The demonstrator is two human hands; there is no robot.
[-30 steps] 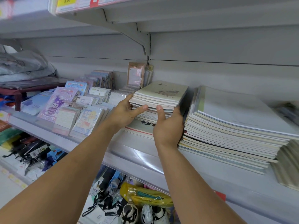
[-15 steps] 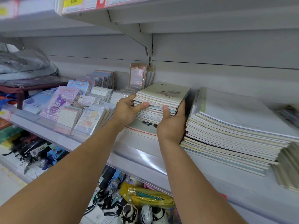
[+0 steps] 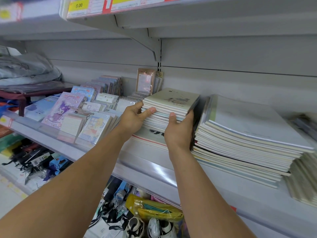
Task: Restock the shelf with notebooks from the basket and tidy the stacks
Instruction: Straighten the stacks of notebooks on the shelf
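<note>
A small stack of notebooks (image 3: 169, 109) is gripped from both sides, pretty much mid-shelf. The left hand (image 3: 133, 118) is curled round the stack's left edge, thumb laid flat along the front of the spines, fingers tucked behind out of view. The right hand (image 3: 180, 133) is wrapped round the right front corner, thumb pressed up against the page edges, fingers hidden in the gap beside the stack. The top cover is pale cream with a small drawing and a line of writing that can't be made out. The stack is sat on a flat, wider notebook (image 3: 151, 136) with black lettering that's mostly covered.

Just to the right, nearly touching the right hand, a taller pile of large notebooks (image 3: 248, 140) is stacked toward the shelf's (image 3: 151, 170) front edge, its top one wrapped in clear plastic. Toward the left end, cartoon notepads (image 3: 60, 110) and ring-bound memo pads (image 3: 72, 124) are leaned back in rows; one purple cover shows a cartoon character. Against the back wall, a pinkish packaged item (image 3: 145, 81) is stood upright.

On the shelf above, a yellow price tag (image 3: 78, 5) can be read as "5.00"; the tags beside it are too blurred.
</note>
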